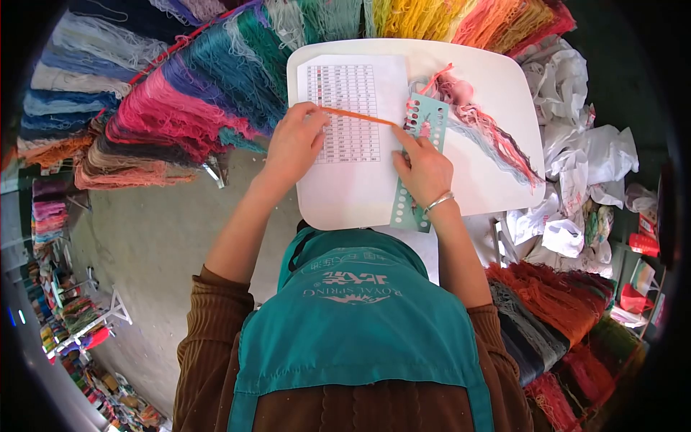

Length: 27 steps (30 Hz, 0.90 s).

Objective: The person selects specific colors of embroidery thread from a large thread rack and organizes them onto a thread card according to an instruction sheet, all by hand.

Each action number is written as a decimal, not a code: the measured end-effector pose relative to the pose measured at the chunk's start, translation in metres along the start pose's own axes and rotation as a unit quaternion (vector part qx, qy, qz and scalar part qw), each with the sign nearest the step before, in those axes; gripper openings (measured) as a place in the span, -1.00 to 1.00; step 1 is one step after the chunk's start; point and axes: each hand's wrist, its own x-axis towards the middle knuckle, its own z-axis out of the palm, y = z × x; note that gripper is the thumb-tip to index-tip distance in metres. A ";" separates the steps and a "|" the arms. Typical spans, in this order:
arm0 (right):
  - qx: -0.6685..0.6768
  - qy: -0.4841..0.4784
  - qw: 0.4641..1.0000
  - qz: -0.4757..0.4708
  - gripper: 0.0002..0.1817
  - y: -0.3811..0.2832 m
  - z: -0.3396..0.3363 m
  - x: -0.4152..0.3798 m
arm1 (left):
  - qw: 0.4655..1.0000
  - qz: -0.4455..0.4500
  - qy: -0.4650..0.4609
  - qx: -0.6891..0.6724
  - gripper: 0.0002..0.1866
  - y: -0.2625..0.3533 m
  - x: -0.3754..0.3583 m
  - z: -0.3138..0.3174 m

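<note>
A strand of orange thread point(360, 115) runs straight between my two hands, across a printed chart point(345, 183). My left hand point(294, 144) is closed on its left end at the chart's left edge. At the other end, my right hand point(426, 171) has its index fingertip on the thread, with the thumb lower down; the other fingers are partly hidden. Under my right hand lies a green card with punched holes point(403, 209), carrying a few pink threads on its upper part. A loose bundle of pink, grey and dark threads point(493, 137) lies to the right of the card.
The white board point(518, 93) bears the chart and card in front of my teal apron point(360, 324). Colored skeins point(187, 108) hang at the left and along the back. White plastic bags point(576, 151) are piled at right, above more skeins point(554, 302).
</note>
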 end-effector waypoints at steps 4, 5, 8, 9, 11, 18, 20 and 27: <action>-0.014 -0.034 0.999 0.012 -0.51 -0.001 -0.002 0.006 | 0.999 0.030 0.014 0.015 -0.72 -0.002 -0.003 0.004; -0.016 -0.041 0.999 0.014 -0.50 -0.001 -0.002 0.007 | 0.999 0.030 0.015 0.015 -0.72 -0.002 -0.003 0.005; -0.022 -0.050 0.998 0.014 -0.48 -0.002 -0.004 0.008 | 0.999 0.033 0.020 0.012 -0.70 -0.003 -0.004 0.006; -0.025 -0.052 0.998 0.014 -0.46 -0.002 -0.004 0.008 | 0.999 0.030 0.023 0.011 -0.69 -0.002 -0.005 0.007; -0.025 -0.059 0.998 0.016 -0.46 -0.002 -0.005 0.009 | 0.999 0.028 0.027 0.010 -0.69 -0.001 -0.006 0.008; -0.026 -0.068 0.997 0.019 -0.45 -0.001 -0.004 0.009 | 0.993 0.042 0.109 0.018 -0.72 0.004 -0.027 0.012; -0.027 -0.068 0.997 0.020 -0.45 -0.001 -0.004 0.009 | 0.993 0.031 0.116 0.016 -0.73 0.004 -0.031 0.013; -0.023 -0.074 0.997 0.024 -0.46 -0.004 -0.006 0.010 | 0.993 0.026 0.108 0.034 -0.68 0.006 -0.034 0.017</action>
